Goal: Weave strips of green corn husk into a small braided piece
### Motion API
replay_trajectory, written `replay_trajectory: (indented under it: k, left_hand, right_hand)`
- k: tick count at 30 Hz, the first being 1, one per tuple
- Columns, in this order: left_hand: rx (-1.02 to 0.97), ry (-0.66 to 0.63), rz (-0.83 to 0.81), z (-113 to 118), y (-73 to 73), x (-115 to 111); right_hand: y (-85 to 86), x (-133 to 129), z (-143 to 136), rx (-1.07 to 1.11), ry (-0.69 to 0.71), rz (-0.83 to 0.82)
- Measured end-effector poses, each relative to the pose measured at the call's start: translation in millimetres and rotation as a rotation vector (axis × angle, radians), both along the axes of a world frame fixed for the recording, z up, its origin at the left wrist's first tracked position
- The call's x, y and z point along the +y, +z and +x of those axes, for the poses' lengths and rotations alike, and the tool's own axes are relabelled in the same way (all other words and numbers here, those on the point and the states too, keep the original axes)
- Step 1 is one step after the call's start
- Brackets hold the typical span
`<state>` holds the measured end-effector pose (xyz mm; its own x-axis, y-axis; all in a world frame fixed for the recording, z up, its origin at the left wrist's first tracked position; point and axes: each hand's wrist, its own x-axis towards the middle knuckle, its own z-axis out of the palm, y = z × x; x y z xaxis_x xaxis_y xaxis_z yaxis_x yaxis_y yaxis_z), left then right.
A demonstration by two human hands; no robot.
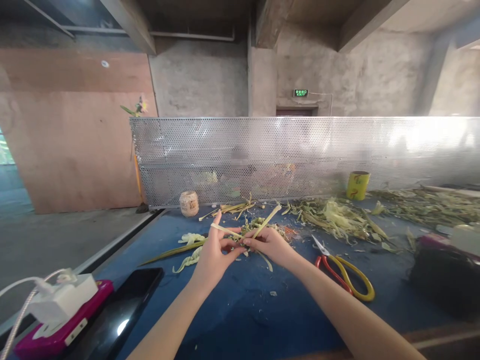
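Observation:
Above the middle of the blue table [240, 310], my left hand [215, 250] and my right hand [268, 245] meet at the fingertips. Both pinch pale green plant strips. One strip [267, 221] sticks up to the right from my right hand's fingers; another [225, 230] runs left across my left hand, whose index finger is raised. The strips' joined ends are partly hidden by my fingers. Left of my left hand lie a long green leaf [168, 254] and pale braided pieces [187, 262]. Behind my hands is a pile of small plant scraps [258, 223].
Scissors [345, 272] with red and yellow handles lie right. Behind are a woven jar [189, 204], a yellow can [358, 185], dried leaves [333, 217] and a perforated metal screen [262, 150]. A phone [123, 310] and purple power strip [71, 325] lie left; a dark object [442, 280] sits right.

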<state>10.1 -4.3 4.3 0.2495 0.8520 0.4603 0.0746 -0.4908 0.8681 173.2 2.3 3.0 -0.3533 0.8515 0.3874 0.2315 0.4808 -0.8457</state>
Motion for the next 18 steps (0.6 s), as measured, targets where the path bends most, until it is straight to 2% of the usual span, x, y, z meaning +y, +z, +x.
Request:
replay_trajectory:
  k: [3, 5, 10, 13, 18]
  left_hand:
    - [0.069, 0.1, 0.09, -2, 0.0, 0]
    - [0.127, 0.142, 0.1, -2, -0.8, 0]
    - [0.272, 0.18, 0.052, -3, -1.4, 1]
    - [0.283, 0.168, -0.014, -3, 0.6, 0]
    - [0.235, 0.12, -0.102, 2, 4.1, -3]
  right_hand:
    - [-1.5, 0, -4, 0.057, 0.082, -0.112]
    - [-3.1, 0, -6, 0.069, 0.098, -0.125]
    - [-6.4, 0, -8, -0.058, -0.027, 0.025]
    - [-7.6, 1, -6, -0.101, -0.035, 0.062]
    - [-13.0, 7, -8, 0.156, -0.011, -0.019]
